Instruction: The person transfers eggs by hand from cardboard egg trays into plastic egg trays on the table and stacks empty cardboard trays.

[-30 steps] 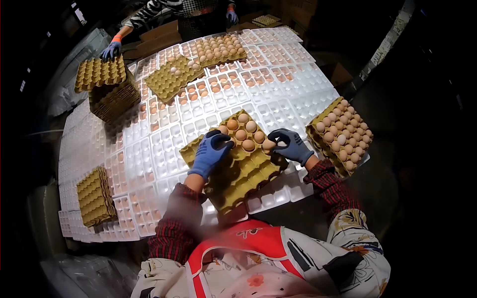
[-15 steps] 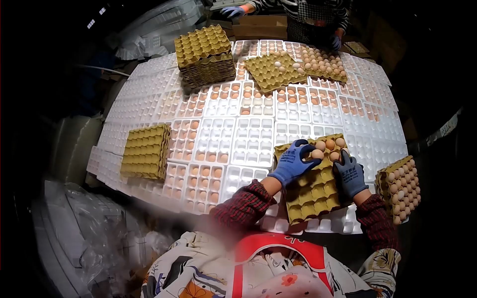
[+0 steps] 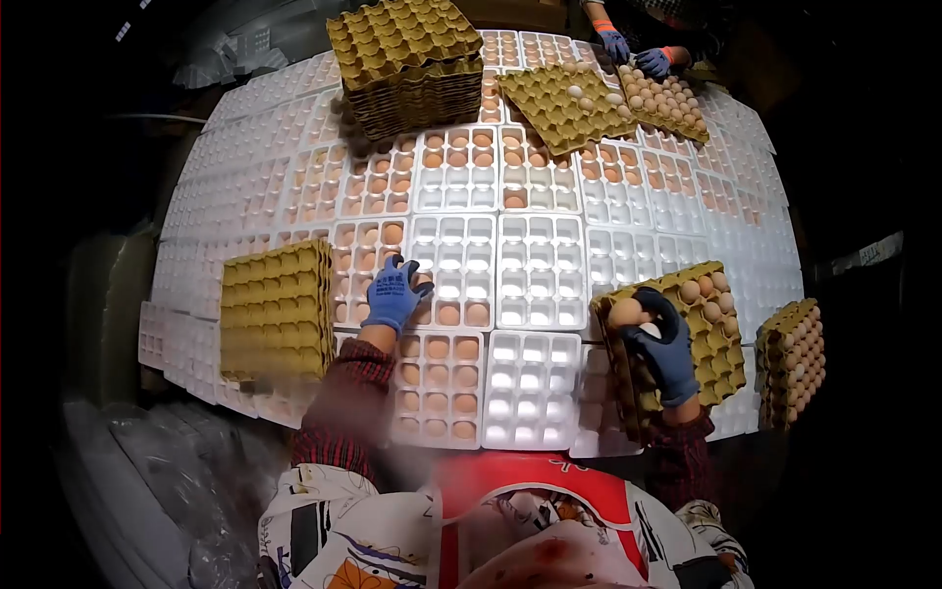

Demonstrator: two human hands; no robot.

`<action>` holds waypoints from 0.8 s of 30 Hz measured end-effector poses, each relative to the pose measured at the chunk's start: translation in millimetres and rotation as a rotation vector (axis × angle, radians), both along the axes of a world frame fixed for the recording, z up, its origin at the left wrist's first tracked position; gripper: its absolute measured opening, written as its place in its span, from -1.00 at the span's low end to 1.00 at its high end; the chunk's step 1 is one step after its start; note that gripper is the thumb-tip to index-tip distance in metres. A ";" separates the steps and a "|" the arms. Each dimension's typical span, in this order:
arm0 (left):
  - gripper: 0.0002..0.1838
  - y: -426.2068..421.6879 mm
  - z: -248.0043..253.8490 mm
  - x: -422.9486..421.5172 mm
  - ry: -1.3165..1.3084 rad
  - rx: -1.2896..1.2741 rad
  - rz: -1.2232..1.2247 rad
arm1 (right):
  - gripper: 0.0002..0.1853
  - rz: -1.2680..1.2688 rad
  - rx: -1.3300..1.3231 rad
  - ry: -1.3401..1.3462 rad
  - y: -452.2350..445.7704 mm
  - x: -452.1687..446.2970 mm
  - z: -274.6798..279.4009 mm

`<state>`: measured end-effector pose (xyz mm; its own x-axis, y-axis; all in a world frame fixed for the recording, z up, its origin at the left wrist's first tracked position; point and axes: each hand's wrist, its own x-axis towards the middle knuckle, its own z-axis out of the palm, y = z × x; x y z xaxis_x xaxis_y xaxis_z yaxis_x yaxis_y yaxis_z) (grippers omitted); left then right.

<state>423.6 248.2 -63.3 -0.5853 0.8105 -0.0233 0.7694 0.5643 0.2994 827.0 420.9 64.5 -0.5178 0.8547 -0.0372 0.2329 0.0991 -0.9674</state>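
My left hand [image 3: 393, 294], in a blue glove, is over a white plastic egg tray left of centre, fingers curled round a brown egg [image 3: 423, 283] at one of its cells. Several brown eggs sit in that tray's lower cells. My right hand [image 3: 669, 348], also gloved, is closed on eggs above the brown pulp tray [image 3: 721, 378]. One brown egg [image 3: 625, 313] shows at its fingertips, with a paler one partly hidden under the fingers. More eggs [image 3: 708, 294] rest in that tray's upper right cells. A white tray [image 3: 533, 388] with bare cells lies between my hands.
White trays cover the table, some holding eggs. A tall stack of pulp trays [image 3: 407, 74] stands at the back, a shorter stack [image 3: 275, 309] at left. Egg-filled pulp trays [image 3: 793, 363] stand at right. Across the table, a co-worker's gloved hands [image 3: 638, 54] are at another egg-filled tray.
My left hand has gone left from the pulp tray to the white tray with an egg. My right hand has moved from the tray's edge onto eggs. The co-worker's hands have come together.
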 end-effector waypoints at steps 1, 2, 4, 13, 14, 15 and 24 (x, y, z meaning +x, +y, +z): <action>-0.62 4.7 -6.8 -4.5 0.008 0.142 -0.045 | -0.53 0.088 0.051 -0.060 -20.9 -45.3 -9.4; -0.66 13.7 -5.3 -9.2 -0.029 0.201 -0.092 | -0.55 0.175 0.106 -0.114 -41.8 -90.5 -18.7; -0.71 29.0 -9.4 -15.6 0.049 0.163 -0.212 | -0.55 0.302 0.091 -0.242 -54.3 -161.8 -63.1; -0.66 17.5 -20.9 -47.4 -1.052 0.725 0.150 | -0.38 0.356 0.251 -0.784 -49.6 -255.1 -112.6; -0.67 26.4 16.7 -31.9 -1.324 0.767 0.445 | -0.38 0.279 0.263 -0.617 -42.4 -255.6 -111.9; -0.67 34.9 -2.9 -32.4 -1.215 0.816 0.333 | -0.39 0.223 0.269 -0.452 -32.9 -261.0 -114.5; -0.60 85.7 -62.9 2.1 0.070 0.422 -0.375 | -0.42 0.130 0.290 -0.270 -70.6 -174.1 -118.5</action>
<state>425.7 333.9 -126.2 -0.2440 0.8937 0.3765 0.9202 0.0908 0.3806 652.9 350.4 -54.0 -0.6267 0.7779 0.0457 0.4424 0.4034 -0.8010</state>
